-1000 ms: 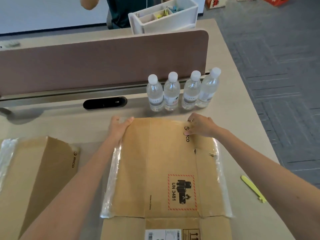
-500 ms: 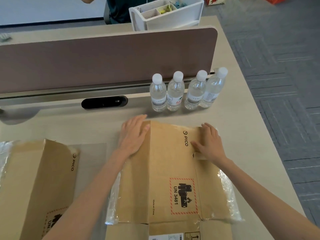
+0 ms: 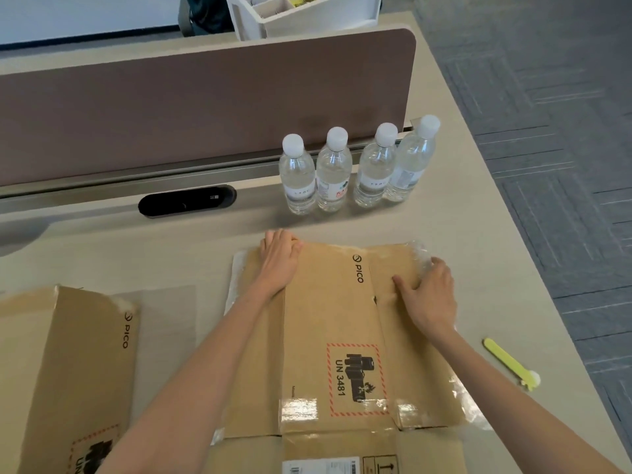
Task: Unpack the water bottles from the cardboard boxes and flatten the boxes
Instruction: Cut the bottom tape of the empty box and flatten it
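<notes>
A flattened brown cardboard box (image 3: 328,323) with a PICO mark and a red UN 3481 label lies on the desk in front of me. My left hand (image 3: 278,258) rests palm down on its far left corner. My right hand (image 3: 429,295) presses flat on its right flap, fingers spread, next to crinkled clear tape. Both hands hold nothing. Several clear water bottles (image 3: 352,169) with white caps stand in a row behind the box. A second brown cardboard box (image 3: 68,371), flattened too, lies at the left.
A brown divider panel (image 3: 205,104) runs across the back of the desk (image 3: 461,234), with a black oval cable port (image 3: 186,201) below it. A yellow-green cutter (image 3: 509,362) lies at the right near the desk edge. A white organiser (image 3: 301,13) stands behind the panel.
My left hand stayed near the box's far left corner. My right hand slid outward to the right flap's edge. The view tilted down and closer.
</notes>
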